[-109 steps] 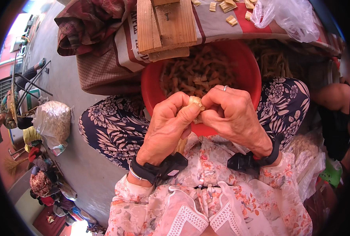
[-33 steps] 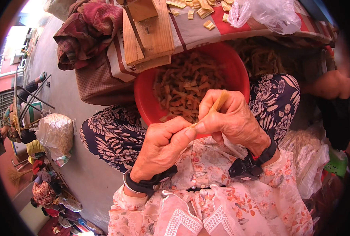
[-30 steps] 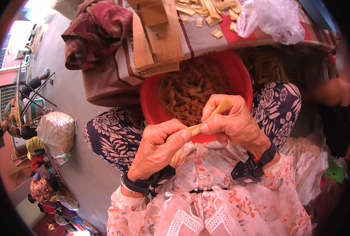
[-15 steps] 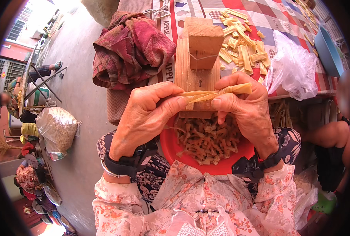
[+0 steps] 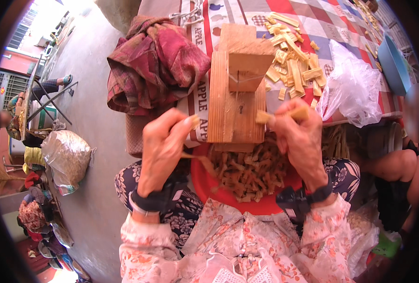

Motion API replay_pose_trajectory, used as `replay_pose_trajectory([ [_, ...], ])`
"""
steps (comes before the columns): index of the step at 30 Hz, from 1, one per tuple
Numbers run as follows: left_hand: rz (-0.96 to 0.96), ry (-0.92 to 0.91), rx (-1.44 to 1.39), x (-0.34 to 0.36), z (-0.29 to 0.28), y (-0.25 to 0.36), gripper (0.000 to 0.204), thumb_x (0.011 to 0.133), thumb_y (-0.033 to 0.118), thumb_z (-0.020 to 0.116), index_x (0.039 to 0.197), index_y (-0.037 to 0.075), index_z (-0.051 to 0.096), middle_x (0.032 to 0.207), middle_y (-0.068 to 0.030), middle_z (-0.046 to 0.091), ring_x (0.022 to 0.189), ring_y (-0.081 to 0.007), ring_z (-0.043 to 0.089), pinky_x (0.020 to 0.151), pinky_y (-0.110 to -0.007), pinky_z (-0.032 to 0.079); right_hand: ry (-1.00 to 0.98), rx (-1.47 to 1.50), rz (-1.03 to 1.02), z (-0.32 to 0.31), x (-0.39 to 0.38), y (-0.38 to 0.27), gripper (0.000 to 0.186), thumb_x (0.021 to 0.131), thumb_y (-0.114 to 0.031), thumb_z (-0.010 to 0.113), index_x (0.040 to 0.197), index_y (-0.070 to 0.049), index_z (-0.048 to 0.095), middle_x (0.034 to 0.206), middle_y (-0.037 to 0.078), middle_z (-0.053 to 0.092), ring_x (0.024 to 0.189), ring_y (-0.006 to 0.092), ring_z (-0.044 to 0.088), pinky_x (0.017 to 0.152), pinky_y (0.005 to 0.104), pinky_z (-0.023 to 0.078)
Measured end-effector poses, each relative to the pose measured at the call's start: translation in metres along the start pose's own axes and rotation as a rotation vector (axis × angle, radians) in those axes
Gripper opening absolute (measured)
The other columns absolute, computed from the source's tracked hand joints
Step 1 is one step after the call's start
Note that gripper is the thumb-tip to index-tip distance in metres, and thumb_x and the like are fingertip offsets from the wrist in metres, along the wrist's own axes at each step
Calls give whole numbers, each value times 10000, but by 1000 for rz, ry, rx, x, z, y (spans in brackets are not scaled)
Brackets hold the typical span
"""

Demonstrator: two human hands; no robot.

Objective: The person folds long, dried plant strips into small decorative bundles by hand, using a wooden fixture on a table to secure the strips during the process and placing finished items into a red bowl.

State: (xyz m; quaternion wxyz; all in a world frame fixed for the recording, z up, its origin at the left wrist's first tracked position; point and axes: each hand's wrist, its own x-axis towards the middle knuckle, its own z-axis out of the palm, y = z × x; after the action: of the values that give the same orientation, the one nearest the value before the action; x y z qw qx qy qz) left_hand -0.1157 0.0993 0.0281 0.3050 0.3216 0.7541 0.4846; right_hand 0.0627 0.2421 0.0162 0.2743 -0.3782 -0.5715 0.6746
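Note:
My left hand pinches a pale yellow strip, whose end pokes out by the thumb; a thin length trails below toward the basin. Closed on another yellow strip is my right hand, with one end out past the fingertips and another part above the knuckles. Between the hands stands a wooden block stand, a thin wire or line across its upright block. Below, a red basin in my lap holds many short yellowish-brown pieces.
Cut yellow strips lie on the checked tablecloth, beside a clear plastic bag and a blue basin. A plaid cloth bundle sits left of the stand. On the floor is a full plastic sack. Someone's bent leg is at right.
My hands, which held one strip stretched between them, have moved apart, left and right. Each now holds its own piece of strip. The wooden stand shows more fully.

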Motion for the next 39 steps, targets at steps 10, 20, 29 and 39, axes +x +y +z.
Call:
replay_pose_trajectory([
  [10,-256,-279,-461,-76,31,11,256,894,168,476,999,-56,543,620,16,443,517,-47,339,484,-188,287,-201,387,249,-19,-55,15,224,785,17,611,999,40,548,745,51,579,534,91,551,472,229,496],
  [20,-241,-341,-486,-97,40,-1,179,899,154,522,906,-19,566,639,-16,517,515,-73,471,494,-194,410,-333,406,322,-47,-86,27,164,793,-58,624,937,2,572,694,28,585,471,68,529,427,186,432],
  [29,377,-411,117,-98,71,16,89,785,32,608,797,-11,531,629,-135,515,536,-279,522,497,-326,405,-532,-1,458,-32,-97,-6,170,830,-177,604,789,-15,579,611,7,524,533,37,466,455,190,366],
  [39,465,-388,209,-103,50,10,107,718,-13,639,804,-15,576,626,-117,509,530,-273,521,476,-320,403,-466,402,429,-50,-106,15,322,921,-272,476,863,21,596,583,62,575,412,93,519,375,200,419],
])
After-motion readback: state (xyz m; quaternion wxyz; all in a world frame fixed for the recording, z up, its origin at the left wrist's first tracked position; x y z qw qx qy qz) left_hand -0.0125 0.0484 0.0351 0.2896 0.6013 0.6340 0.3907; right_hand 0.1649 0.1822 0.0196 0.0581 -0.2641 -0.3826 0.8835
